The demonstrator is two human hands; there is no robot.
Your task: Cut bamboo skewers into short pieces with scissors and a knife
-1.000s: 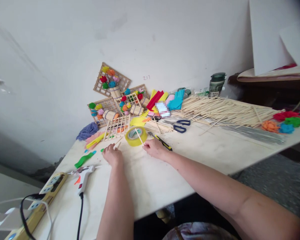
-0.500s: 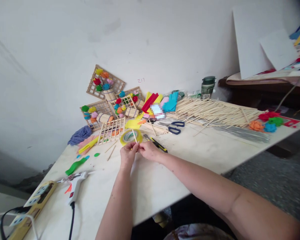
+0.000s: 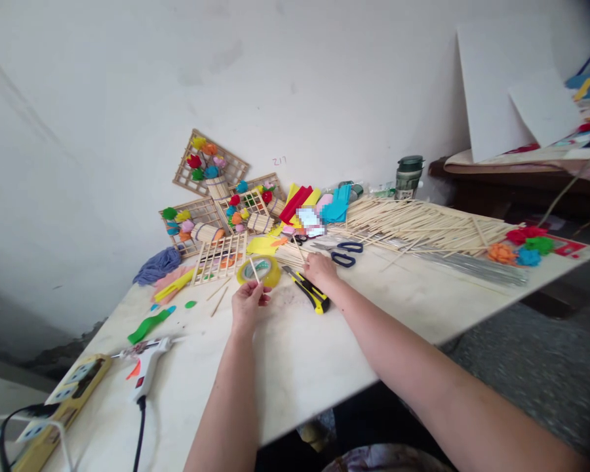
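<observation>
Stick (image 3: 254, 270) of pale wood slants up from the left hand (image 3: 247, 303), pinched between thumb and fingers, its upper part in front of the roll of yellow packing tape (image 3: 271, 278) on the table (image 3: 299, 360). The right hand (image 3: 321, 270) is at a small stack of similar sticks (image 3: 286, 254), and whether its fingertips are closed on one cannot be told; a black-and-yellow utility knife (image 3: 311, 290) lies just beside it, with navy-handled scissors (image 3: 338, 249) near, beyond it.
</observation>
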